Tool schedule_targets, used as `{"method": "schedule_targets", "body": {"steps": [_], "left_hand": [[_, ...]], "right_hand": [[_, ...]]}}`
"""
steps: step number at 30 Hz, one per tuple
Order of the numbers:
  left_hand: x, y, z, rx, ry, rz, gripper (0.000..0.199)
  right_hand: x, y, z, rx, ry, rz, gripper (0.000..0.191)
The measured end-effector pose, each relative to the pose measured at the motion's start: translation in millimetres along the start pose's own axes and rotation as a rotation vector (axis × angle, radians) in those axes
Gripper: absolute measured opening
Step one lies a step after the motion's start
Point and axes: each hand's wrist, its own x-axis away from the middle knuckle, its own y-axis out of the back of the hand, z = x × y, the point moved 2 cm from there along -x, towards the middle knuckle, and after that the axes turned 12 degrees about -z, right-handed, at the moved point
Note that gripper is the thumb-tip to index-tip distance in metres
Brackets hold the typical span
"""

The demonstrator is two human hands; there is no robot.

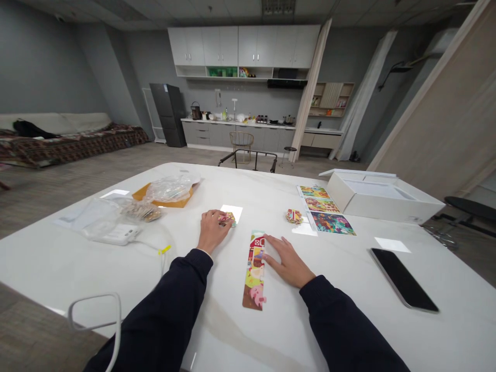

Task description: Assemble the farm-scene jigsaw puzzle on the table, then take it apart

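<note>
A strip of joined jigsaw puzzle pieces lies flat on the white table, showing a red barn at its far end and a pink pig at the near end. Its right side has knobs and notches. My right hand rests beside that edge, fingers spread, thumb and fingertips at the strip. Up to the left, my left hand curls its fingers round a small pile of puzzle pieces, partly hidden under them. A second pile of puzzle pieces sits apart to the right, touched by neither hand.
Printed picture sheets lie before an open white box at the right. A black-screened phone is nearer me. At left are an orange tray with clear plastic, a bagged pile of pieces, a white device and cable.
</note>
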Motion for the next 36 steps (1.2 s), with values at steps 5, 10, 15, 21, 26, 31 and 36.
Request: {"method": "schedule_targets", "body": {"steps": [5, 10, 15, 21, 26, 31, 36], "left_hand": [[-0.8, -2.1, 1.7, 0.041, -0.031, -0.001, 0.013], [0.0, -1.6, 1.5, 0.076, -0.011, 0.004, 0.013], [-1.0, 0.4, 1.7, 0.086, -0.004, -0.028, 0.02], [-5.1, 21.8, -21.6, 0.196, -0.064, -0.001, 0.024], [37.9, 58.2, -82.7, 0.598, -0.275, 0.471, 0.021], [90.1, 82.5, -119.1, 0.69, -0.352, 0.705, 0.019], [106.3, 84.9, -122.8, 0.608, -0.397, 0.735, 0.016]], "right_hand": [[0.3, 0.6, 0.8, 0.0, -0.004, -0.006, 0.065], [0.4, 1.0, 1.4, -0.016, -0.01, -0.014, 0.066], [0.3, 1.7, 2.6, -0.023, -0.012, -0.019, 0.065], [-0.1, 1.1, -0.9, -0.049, -0.022, -0.031, 0.063], [-1.5, 1.8, -8.2, -0.152, -0.075, -0.124, 0.051], [-2.4, 2.9, -4.6, -0.148, -0.008, -0.082, 0.046], [-2.3, 0.2, 1.4, -0.093, 0.094, 0.047, 0.054]]}}
